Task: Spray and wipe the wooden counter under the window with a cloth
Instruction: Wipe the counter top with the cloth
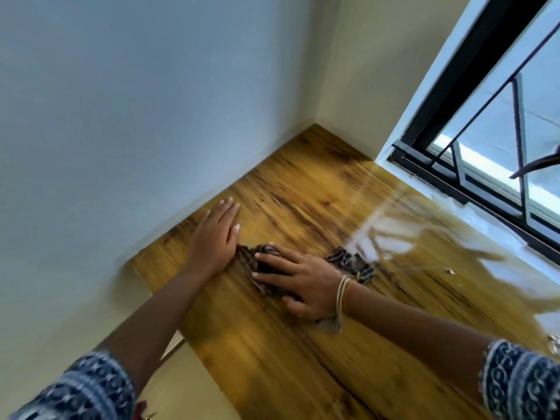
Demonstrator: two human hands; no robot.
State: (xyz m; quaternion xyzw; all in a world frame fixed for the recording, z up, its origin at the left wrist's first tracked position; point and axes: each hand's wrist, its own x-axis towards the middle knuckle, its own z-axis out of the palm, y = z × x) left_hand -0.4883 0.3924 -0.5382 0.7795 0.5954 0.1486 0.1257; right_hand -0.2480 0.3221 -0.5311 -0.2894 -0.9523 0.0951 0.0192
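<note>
The wooden counter (303, 195) runs from the wall corner to the window. A dark striped cloth (351, 263) lies crumpled on it near the middle. My right hand (300, 283) presses flat on the cloth, fingers spread and pointing left, and covers most of it. My left hand (216, 234) rests flat on the bare wood just left of the cloth, fingers straight toward the wall. No spray bottle is in view.
A pale wall (136, 116) borders the counter on the left and back. The black-framed window (485, 140) runs along the right, with glare on the wood below it. A small bit of debris (450, 271) lies on the counter at the right.
</note>
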